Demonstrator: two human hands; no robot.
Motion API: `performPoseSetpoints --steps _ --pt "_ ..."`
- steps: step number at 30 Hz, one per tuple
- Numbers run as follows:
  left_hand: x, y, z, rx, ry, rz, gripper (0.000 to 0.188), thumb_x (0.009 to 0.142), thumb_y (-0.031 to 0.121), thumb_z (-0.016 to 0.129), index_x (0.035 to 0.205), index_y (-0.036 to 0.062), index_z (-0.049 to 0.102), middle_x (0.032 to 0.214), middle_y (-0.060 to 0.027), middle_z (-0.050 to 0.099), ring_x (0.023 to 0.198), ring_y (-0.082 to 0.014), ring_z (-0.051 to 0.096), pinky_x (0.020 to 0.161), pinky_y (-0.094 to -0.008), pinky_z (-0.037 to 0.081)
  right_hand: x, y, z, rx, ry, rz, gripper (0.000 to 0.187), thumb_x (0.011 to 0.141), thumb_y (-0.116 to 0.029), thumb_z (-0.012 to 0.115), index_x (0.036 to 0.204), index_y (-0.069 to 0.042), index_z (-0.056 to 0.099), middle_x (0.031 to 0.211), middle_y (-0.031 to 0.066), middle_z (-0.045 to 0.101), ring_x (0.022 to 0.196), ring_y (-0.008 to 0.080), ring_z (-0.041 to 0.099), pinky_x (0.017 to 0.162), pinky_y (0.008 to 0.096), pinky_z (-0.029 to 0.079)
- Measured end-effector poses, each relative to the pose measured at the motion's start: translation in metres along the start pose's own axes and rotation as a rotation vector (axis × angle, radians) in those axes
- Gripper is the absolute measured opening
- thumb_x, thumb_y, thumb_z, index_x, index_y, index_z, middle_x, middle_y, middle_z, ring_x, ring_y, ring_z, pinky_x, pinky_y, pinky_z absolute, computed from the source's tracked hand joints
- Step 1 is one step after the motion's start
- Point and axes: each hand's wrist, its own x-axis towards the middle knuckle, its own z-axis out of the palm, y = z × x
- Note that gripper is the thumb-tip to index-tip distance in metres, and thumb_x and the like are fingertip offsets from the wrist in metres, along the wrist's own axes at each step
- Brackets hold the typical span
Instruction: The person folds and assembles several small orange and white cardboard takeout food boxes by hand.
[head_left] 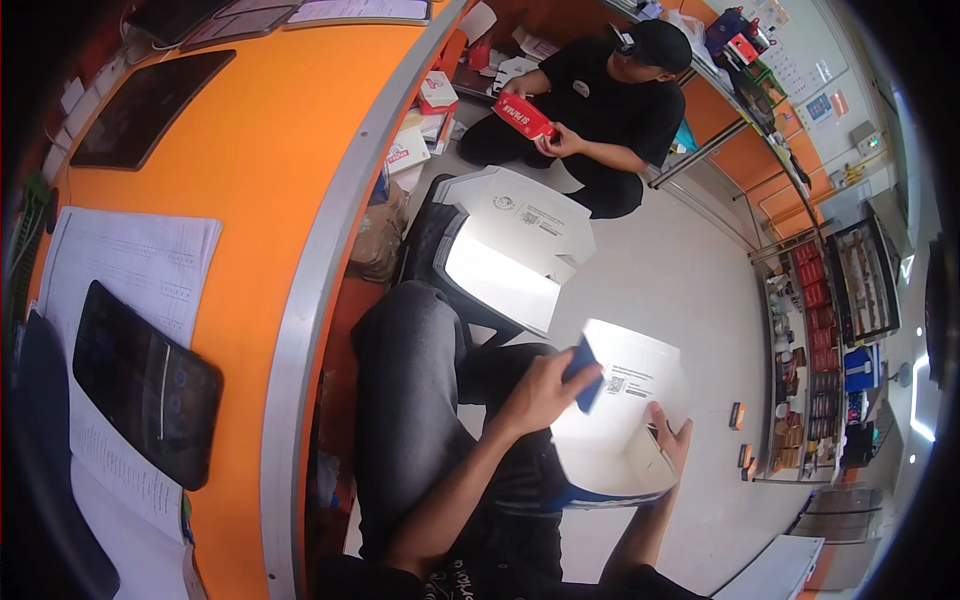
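Above my lap is a cardboard box point(600, 445), white inside and blue outside, partly folded with its lid panel raised. My left hand point(545, 395) pinches a blue flap point(588, 375) at the box's left side, thumb on its face and the other fingers mostly hidden. On the opposite side my right hand point(672, 438) grips the wall, its thumb and a finger showing over the edge. Ahead of my knees, a second white carton point(530, 220), unfolded and open, rests on a dark stool or crate point(425, 240).
An orange counter point(240, 180) with a metal edge runs along my left, bearing a phone-like device point(145, 385), papers point(130, 260) and tablets. Ahead, a crouching co-worker point(620, 110) holds a red box point(525, 115). Stocked shelves point(815, 340) line the right.
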Motion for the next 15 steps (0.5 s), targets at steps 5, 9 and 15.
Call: performPoseSetpoints --steps 5,9,15 --pt "-0.001 0.001 0.002 0.030 0.033 -0.004 0.045 0.099 0.033 0.060 0.080 -0.0074 0.063 0.059 -0.0121 0.059 0.055 -0.0091 0.055 0.052 -0.0331 0.043 0.010 0.000 -0.012 -0.198 -0.137 -0.273 0.037 0.092 -0.025 0.068 0.103 0.011 0.066 0.084 0.0156 0.071 0.073 0.0252 0.069 0.069 0.0370 0.055" --pt "-0.014 0.022 0.015 0.085 -0.040 0.203 0.045 0.098 0.032 0.061 0.078 -0.0074 0.061 0.055 -0.0240 0.049 0.041 -0.0275 0.050 0.045 -0.0372 0.038 0.005 -0.016 -0.003 -0.601 -0.211 -0.358 0.031 0.097 -0.020 0.059 0.106 0.008 0.067 0.090 0.0132 0.072 0.074 0.0279 0.069 0.072 0.0379 0.055" --pt "-0.002 0.002 -0.001 -0.038 0.107 0.009 0.046 0.101 0.034 0.055 0.080 -0.0067 0.060 0.056 -0.0132 0.055 0.049 -0.0117 0.047 0.049 -0.0333 0.041 0.019 0.030 -0.049 0.545 -0.546 -0.031 0.042 0.098 -0.012 0.053 0.137 0.001 0.048 0.132 0.0145 0.058 0.111 0.0293 0.061 0.089 0.0366 0.050"
